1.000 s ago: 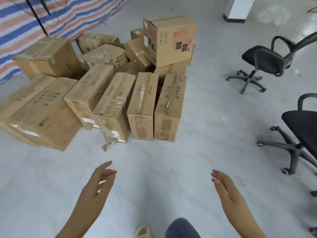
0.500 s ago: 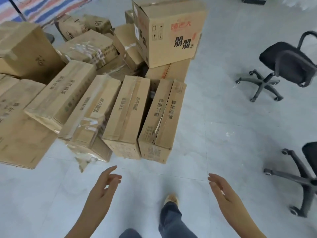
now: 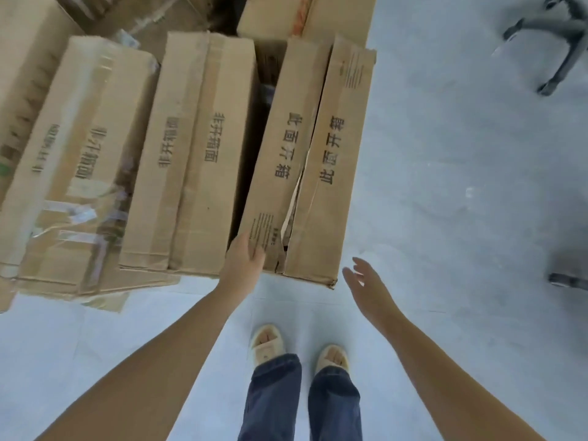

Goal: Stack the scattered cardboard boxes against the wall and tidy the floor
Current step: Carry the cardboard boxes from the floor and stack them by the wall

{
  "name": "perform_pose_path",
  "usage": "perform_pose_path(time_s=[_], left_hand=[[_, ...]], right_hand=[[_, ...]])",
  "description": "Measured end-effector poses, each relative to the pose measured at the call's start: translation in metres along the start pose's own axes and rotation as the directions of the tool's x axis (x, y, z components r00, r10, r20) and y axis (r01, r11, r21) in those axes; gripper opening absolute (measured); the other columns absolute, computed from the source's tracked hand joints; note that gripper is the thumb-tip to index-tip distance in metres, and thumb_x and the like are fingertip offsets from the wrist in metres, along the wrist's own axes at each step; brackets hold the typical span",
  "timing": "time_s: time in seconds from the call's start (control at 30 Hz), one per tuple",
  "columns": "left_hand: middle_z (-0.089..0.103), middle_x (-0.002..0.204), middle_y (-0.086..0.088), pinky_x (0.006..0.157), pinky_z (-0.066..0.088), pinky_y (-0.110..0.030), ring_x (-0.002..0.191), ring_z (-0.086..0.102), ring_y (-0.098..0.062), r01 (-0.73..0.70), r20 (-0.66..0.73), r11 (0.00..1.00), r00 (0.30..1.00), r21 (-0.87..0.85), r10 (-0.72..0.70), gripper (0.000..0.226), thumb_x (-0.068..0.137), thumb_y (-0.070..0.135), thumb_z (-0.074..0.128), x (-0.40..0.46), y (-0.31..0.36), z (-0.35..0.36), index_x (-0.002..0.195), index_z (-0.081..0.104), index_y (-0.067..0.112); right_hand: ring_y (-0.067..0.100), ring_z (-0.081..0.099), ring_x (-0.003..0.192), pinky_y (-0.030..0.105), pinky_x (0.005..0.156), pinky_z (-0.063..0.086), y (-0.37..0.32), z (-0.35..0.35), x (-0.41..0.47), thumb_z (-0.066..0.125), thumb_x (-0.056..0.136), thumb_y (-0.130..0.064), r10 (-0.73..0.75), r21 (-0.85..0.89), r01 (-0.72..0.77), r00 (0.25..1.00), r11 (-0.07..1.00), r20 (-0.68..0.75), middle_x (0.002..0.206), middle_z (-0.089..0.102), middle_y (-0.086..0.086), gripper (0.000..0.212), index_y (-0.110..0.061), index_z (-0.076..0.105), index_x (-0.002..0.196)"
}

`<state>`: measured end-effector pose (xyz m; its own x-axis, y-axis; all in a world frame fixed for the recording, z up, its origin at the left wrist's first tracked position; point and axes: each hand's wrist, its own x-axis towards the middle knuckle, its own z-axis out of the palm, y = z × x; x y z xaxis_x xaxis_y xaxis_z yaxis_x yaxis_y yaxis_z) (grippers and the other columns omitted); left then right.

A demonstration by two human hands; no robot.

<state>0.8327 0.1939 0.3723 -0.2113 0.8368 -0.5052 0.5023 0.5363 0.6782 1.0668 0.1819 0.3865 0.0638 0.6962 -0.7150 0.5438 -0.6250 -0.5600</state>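
Two hands reach for the long brown cardboard box [image 3: 305,160] lying rightmost in the row on the pale grey floor [image 3: 445,186]. Left hand [image 3: 243,261] rests on its near-left corner; right hand [image 3: 366,283] hovers open, apart. Best to grip both long sides low, since its torn top seam could split.

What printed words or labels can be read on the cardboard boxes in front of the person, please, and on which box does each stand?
"此面开箱": rightmost long box, printed once on each of its two top flaps.
"非开箱面": middle long box, once on each top flap.
"非开箱面", partly blurred under clear tape: taped box to its left.
Fine print blocks on the rightmost box, near the left hand and at its far corner: too small to read.
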Motion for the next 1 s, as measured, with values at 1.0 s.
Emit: perform_pose_path(time_s=[1.0], left_hand=[[0.055,0.122,0.017,0.101,0.038,-0.029,0.113,0.052,-0.004,0.369,0.282,0.787,0.924,-0.494,-0.257,0.044,0.091,0.04,0.056,-0.003,-0.033,0.079,0.13,0.036,0.04]], right_hand=[[0.005,0.054,0.111,0.033,0.093,0.043,0.052,-0.013,0.065,0.052,0.091,-0.044,0.062,0.474,-0.11,0.991,0.874,0.117,0.119,0.059,-0.019,0.031,-0.048,0.045,0.122]])
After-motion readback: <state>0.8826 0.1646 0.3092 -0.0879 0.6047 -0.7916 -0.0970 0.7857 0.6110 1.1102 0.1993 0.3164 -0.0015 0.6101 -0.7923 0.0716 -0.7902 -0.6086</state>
